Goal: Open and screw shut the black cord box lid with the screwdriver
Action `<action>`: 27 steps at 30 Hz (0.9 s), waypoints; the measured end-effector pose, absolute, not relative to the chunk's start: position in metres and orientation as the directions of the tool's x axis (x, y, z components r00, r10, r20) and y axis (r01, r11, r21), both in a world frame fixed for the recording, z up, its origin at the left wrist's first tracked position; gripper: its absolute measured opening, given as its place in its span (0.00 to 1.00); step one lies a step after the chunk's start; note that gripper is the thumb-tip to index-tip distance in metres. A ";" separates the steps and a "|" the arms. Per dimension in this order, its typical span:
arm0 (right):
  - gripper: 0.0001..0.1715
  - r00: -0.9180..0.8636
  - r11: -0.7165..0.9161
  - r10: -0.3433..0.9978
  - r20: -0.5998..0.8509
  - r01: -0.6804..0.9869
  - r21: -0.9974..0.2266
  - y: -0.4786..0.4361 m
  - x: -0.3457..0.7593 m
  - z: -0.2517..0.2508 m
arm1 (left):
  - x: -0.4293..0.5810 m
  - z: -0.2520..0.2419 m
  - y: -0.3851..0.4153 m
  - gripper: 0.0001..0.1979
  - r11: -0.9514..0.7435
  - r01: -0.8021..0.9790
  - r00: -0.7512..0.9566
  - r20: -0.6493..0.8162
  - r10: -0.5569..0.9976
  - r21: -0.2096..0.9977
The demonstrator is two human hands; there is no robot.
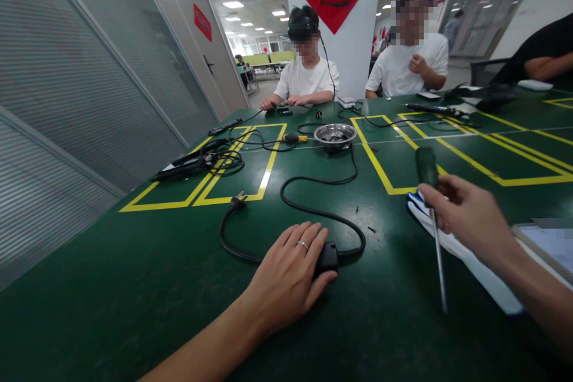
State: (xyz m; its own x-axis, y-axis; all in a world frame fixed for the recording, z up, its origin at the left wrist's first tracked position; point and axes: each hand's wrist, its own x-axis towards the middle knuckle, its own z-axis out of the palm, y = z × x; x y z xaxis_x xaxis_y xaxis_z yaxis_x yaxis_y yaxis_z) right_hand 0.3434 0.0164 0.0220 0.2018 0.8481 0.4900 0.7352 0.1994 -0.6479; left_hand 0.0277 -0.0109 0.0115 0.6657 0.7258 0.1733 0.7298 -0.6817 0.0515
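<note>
My left hand [290, 268] lies over a small black box [328, 258] on the table, thumb on the near side and fingers across it, which hides most of the box. A black cord [308, 210] runs from its right end, and another stretch leads left to a two-pin plug [238, 200]. My right hand [465, 212] pinches a screwdriver [427, 167] near the base of its dark green handle. The metal shaft points down above the table, apart from the box. Beneath my right hand lies a white glove [470, 262] with blue edging.
A metal bowl [335, 136] holding small dark parts stands mid-table, beside a yellow-and-black screwdriver [295, 138]. Cables and a black tool [183, 167] lie at the left. Dark bits [371, 229] lie right of the cord. Two people in white shirts are across the green table [134, 286].
</note>
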 end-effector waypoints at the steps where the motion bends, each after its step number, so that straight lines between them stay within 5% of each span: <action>1: 0.16 0.250 0.208 0.829 0.500 0.692 -0.691 0.017 0.346 0.028 | 0.027 0.012 -0.011 0.29 -0.687 0.724 0.670 0.169 0.722 0.062; 7: 0.08 0.610 0.372 0.553 0.567 0.428 -0.824 0.008 0.330 0.036 | 0.025 0.005 -0.008 0.28 -0.692 0.708 0.684 0.108 0.722 0.140; 27: 0.09 0.606 0.375 0.636 0.478 0.298 -0.878 -0.001 0.301 0.024 | 0.019 0.015 -0.008 0.16 -0.757 0.601 0.749 0.149 0.646 0.258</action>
State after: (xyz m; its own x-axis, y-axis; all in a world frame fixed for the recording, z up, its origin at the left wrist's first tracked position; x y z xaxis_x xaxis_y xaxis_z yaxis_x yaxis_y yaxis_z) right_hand 0.3013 -0.0005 0.0242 0.6060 0.6362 0.4776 0.2980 0.3751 -0.8778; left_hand 0.0194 -0.0084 0.0153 0.7490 0.6456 0.1493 0.6007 -0.7566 0.2583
